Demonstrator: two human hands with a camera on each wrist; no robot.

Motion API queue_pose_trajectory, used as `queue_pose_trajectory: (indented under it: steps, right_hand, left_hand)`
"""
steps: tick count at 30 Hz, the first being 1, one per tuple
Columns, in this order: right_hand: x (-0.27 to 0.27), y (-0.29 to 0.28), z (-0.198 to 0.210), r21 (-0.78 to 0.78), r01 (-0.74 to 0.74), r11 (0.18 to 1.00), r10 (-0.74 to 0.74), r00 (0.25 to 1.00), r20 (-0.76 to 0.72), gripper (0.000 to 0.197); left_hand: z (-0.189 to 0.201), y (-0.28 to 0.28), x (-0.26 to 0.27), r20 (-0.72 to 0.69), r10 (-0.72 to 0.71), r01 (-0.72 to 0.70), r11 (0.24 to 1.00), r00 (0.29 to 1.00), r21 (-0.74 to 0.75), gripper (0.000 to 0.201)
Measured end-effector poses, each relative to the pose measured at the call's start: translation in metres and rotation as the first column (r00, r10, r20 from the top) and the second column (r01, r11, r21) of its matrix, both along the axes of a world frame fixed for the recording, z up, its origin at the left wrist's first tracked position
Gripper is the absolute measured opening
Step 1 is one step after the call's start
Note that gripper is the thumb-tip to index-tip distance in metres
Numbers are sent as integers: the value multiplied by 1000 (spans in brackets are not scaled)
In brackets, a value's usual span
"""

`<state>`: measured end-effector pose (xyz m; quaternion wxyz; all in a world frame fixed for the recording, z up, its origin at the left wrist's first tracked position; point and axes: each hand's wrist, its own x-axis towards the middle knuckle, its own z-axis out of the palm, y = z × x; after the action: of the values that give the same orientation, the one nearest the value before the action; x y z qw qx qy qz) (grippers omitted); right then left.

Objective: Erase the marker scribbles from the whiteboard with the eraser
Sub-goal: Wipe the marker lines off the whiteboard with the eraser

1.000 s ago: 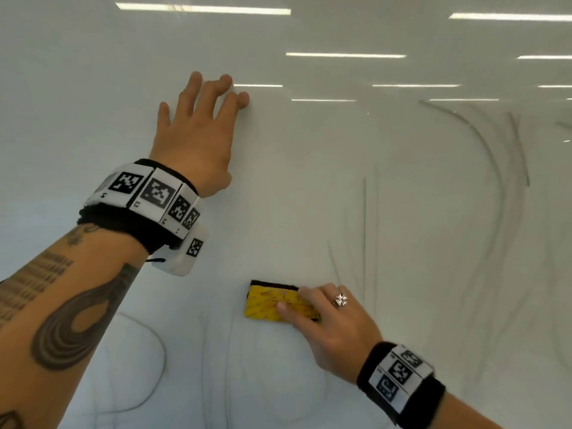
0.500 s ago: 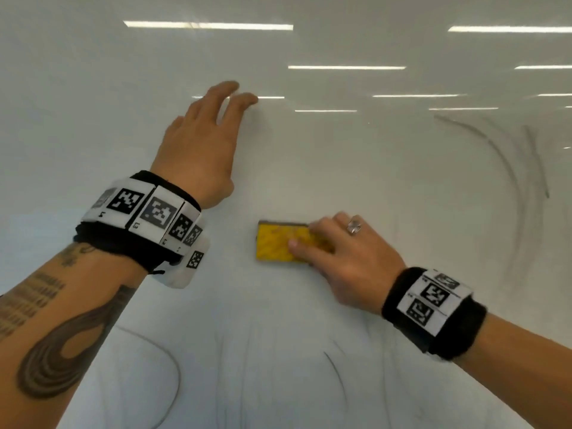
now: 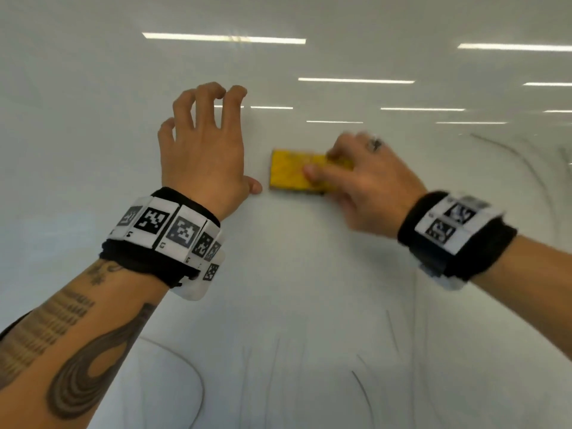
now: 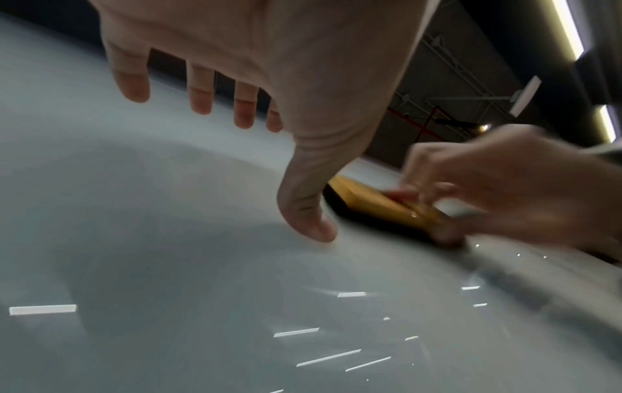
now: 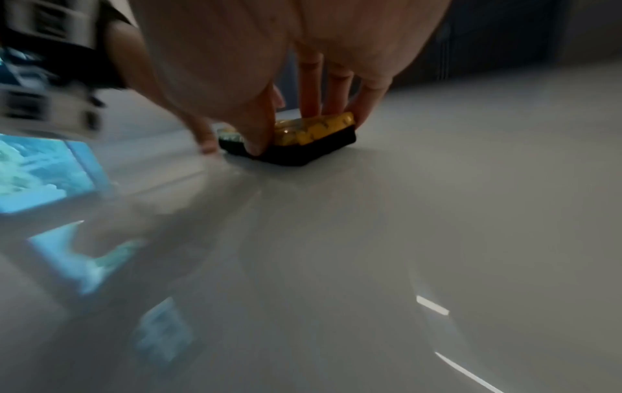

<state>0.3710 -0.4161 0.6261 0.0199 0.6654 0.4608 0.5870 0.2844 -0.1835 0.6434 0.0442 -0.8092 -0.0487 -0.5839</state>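
we see the large glossy white whiteboard (image 3: 309, 274) filling the view, with the ceiling light strips mirrored in it, and it has shifted in our sight as the wiping has carried upward: a second ago the eraser was low on the board among faint grey lines, and now it sits higher, level with the left wrist. the thin grey marker scribbles (image 3: 365, 385) that remain lie in the lower part and in long curved strokes at the right edge (image 3: 507, 156), while the band the eraser has crossed looks pale and clean, so we judge the task partly done with the lower and right areas yet to be wiped. next down in size, the left hand (image 3: 204, 150) has changed from flat, straight fingers on the board to arched, bent fingers that hold nothing, with the thumb tip touching the surface just beside the eraser. the right hand (image 3: 365, 187), blurred with motion, grips the small rectangular yellow-topped eraser with a black felt pad (image 3: 294, 173), thumb on the near edge and fingers over the top and far side, pad flat against the board in the right wrist view. we see no containers anywhere here, so nothing is held in one.
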Motion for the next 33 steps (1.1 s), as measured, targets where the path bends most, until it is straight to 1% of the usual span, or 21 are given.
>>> queue_pose_trajectory:
  steps: [1,3,4,5,6,8,11,12,13,15,16,17,19,20,22,25,26,28,30,31,33]
  right_hand:
    - [3,-3,23,87,-10,996,10,1000,-4,38]
    - [0,-5,58,323,-1,946,17,999,-47,38]
    - [0,0,62,385,-1,923,27,998,-62,38]
    - [-2,10,54,389,-16,921,36,998,-43,38]
    - [-3,19,36,345,-30,938,40,999,-20,37]
    - [-5,27,-22,170,-35,985,38,999,-15,38]
    - [-11,15,-112,-103,55,993,-59,998,-36,49]
    - [-10,7,-126,-168,67,984,-74,997,-32,51]
    - [-8,-3,-125,-200,53,978,-59,998,-26,50]
    - [3,-21,-90,-147,29,989,-30,1000,-3,44]
    - [8,-32,-60,-44,16,999,-16,1000,17,41]
    - [14,-46,-26,113,-1,994,-3,999,32,40]
    - [16,-73,43,450,72,890,-68,997,-27,40]
    - [13,-80,68,536,143,832,-115,990,-87,41]
    - [7,-83,100,573,180,800,-149,984,-101,44]
    - [-4,-69,135,601,34,798,-60,998,23,45]
    - [-6,-64,146,601,16,799,-31,999,14,46]
    - [-5,-54,155,569,105,816,-68,994,-86,48]
    - [-3,-35,137,479,167,862,-118,984,-131,48]
    - [-2,-23,117,426,124,896,-87,991,-105,47]
    - [-1,-2,48,294,15,956,5,998,-68,48]
  left_hand:
    - [-1,1,1,5,-4,4,1000,1000,-1,123]
    - [-3,4,2,13,-16,16,1000,1000,-11,121]
    - [-4,6,2,18,-20,20,1000,1000,-22,120]
    - [-4,8,2,22,-22,23,999,1000,-32,119]
    - [-5,10,2,23,-23,24,999,999,-40,118]
    - [-6,12,1,24,-29,30,998,999,-49,115]
    - [-7,11,0,26,-42,44,997,999,-62,111]
    - [-9,11,0,28,-40,41,998,999,-56,109]
    - [-11,10,0,32,-35,37,998,999,-44,108]
    - [-13,10,2,51,-29,30,999,998,-21,106]
    - [-13,10,3,62,-29,30,999,998,-15,106]
    - [-13,10,4,69,-31,31,999,997,-12,106]
    - [-12,11,5,80,-33,33,999,996,-6,107]
    - [-12,10,6,85,-33,33,999,996,-1,108]
    - [-12,9,7,92,-40,39,999,995,9,107]
    - [-16,12,8,92,-61,61,998,994,6,102]
    - [-16,13,8,95,-60,59,998,994,7,101]
    - [-14,11,8,84,-52,50,999,995,18,101]
    - [-11,11,7,78,-42,41,999,996,19,102]
    - [-10,10,7,75,-43,42,999,996,19,103]
    - [-8,8,6,59,-48,47,999,997,15,104]
